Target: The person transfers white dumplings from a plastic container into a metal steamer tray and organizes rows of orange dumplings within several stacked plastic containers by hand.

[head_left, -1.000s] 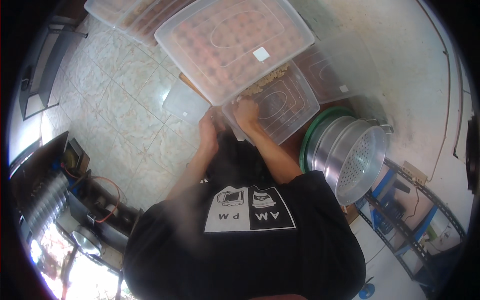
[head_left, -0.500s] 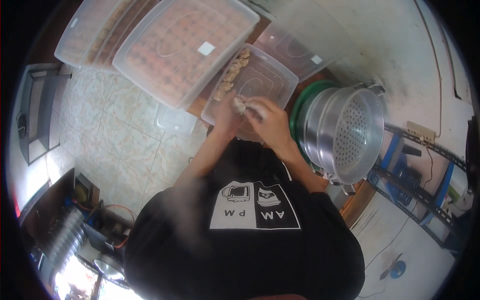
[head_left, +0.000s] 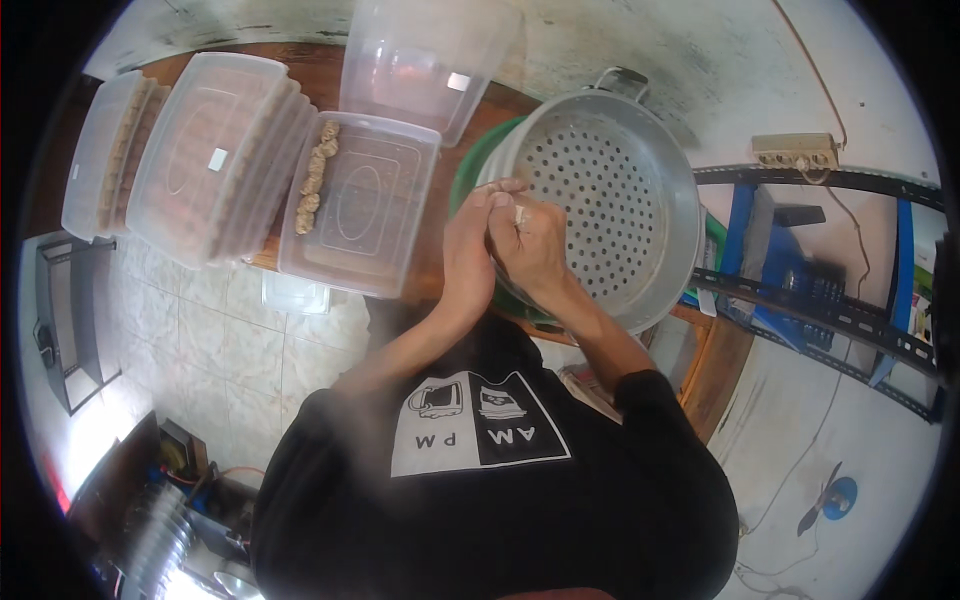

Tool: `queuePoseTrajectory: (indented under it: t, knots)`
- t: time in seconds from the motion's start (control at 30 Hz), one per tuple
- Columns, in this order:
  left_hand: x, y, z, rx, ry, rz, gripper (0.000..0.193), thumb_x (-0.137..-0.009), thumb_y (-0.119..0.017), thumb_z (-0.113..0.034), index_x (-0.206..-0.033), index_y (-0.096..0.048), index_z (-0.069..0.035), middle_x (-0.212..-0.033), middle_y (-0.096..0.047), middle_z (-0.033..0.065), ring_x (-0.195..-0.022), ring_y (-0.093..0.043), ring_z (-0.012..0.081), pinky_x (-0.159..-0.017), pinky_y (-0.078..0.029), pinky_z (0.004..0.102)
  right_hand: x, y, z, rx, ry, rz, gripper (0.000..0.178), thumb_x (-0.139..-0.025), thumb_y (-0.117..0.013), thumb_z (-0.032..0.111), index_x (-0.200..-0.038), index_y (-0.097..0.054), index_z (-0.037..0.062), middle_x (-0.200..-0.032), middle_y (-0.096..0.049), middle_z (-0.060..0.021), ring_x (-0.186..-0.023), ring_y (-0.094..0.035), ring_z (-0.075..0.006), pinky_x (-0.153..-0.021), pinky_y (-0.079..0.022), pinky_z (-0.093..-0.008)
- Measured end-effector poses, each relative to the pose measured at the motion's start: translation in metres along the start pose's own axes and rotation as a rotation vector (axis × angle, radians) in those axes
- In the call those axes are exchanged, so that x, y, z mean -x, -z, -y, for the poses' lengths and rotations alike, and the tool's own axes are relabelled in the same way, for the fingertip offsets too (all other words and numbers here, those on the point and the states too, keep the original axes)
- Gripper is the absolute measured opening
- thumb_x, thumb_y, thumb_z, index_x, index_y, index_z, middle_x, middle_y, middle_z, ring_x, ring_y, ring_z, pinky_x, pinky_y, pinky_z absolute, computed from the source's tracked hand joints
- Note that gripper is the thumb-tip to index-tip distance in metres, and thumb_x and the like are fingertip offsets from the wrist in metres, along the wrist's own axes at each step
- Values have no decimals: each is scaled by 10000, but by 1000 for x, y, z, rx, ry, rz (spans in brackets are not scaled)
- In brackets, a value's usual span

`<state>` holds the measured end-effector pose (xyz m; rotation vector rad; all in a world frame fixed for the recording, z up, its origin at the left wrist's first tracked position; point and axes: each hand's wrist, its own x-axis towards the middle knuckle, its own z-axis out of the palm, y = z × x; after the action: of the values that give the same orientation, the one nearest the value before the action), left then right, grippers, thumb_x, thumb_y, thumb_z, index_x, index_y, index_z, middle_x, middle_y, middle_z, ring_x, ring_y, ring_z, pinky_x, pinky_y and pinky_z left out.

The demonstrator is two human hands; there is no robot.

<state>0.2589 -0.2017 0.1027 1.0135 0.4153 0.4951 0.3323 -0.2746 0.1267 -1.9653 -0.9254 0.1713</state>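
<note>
My left hand (head_left: pixel 468 248) and my right hand (head_left: pixel 532 252) are pressed together over the left rim of a wide metal steamer tray (head_left: pixel 600 210) with a perforated bottom. The right fingers curl closed, and a small pale doughy lump (head_left: pixel 521 218) shows among them. Against it, the left hand is cupped with its fingers bent over the top; whatever lies in its palm is hidden. To the left, a row of brownish dumplings (head_left: pixel 314 178) lines the left side of a clear plastic box (head_left: pixel 362 205).
Stacked clear plastic boxes (head_left: pixel 200 165) stand at the left, and another upright box (head_left: pixel 425 60) at the back. A green basin (head_left: pixel 468 175) sits under the steamer. Black metal shelving (head_left: pixel 800 290) is at the right, with a power strip (head_left: pixel 795 150) on the wall.
The view has swung right. My hands have moved from over the plastic box to the steamer's left rim and come tightly together; earlier they held a pale dumpling between their fingertips.
</note>
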Motion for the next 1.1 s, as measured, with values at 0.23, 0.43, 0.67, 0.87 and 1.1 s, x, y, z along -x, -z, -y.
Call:
queuePoseTrajectory:
  t: [0.23, 0.43, 0.67, 0.87, 1.1]
  knots:
    - [9, 20, 10, -51, 114, -265, 490, -1056, -488, -365, -1310, -608, 37, -1146, -675, 125, -1041, -661, 225, -925, -496, 356, -35, 76, -134, 498, -184, 235, 361, -1005, -548, 260, -860, -721, -22, -831, -710, -263, -724, -721, -375, -648, -576, -457]
    - [44, 139, 16, -90, 77, -634, 346, -1046, -505, -278, -1127, -658, 21, -805, -617, 63, -728, -606, 160, -707, -503, 326, -72, 60, -164, 638, -23, 425, 406, -1024, -533, 337, -986, -730, -16, -881, -729, -255, -798, -712, -466, -744, -578, -547]
    - [85, 172, 26, 8, 137, -763, 279, -1033, -519, -258, -1091, -631, -9, -690, -518, 26, -668, -562, 176, -708, -470, 335, -87, 33, -181, 853, 216, 536, 287, -958, -590, 262, -997, -731, 15, -905, -732, -239, -779, -734, -415, -695, -597, -519]
    - [108, 204, 32, 138, 260, -839, 270, -1014, -558, -276, -1006, -642, -20, -595, -403, -12, -563, -451, 141, -642, -459, 343, -83, 33, -132, 913, -16, 447, 321, -959, -605, 260, -973, -711, -42, -810, -706, -267, -751, -718, -440, -680, -577, -525]
    - [123, 321, -6, 72, 216, -929, 292, -1013, -549, -294, -959, -641, -23, -531, -300, -47, -502, -313, 91, -601, -420, 309, -113, -9, 72, 555, -101, -110, 217, -946, -685, 247, -1013, -766, 58, -818, -742, -147, -730, -729, -289, -691, -558, -392]
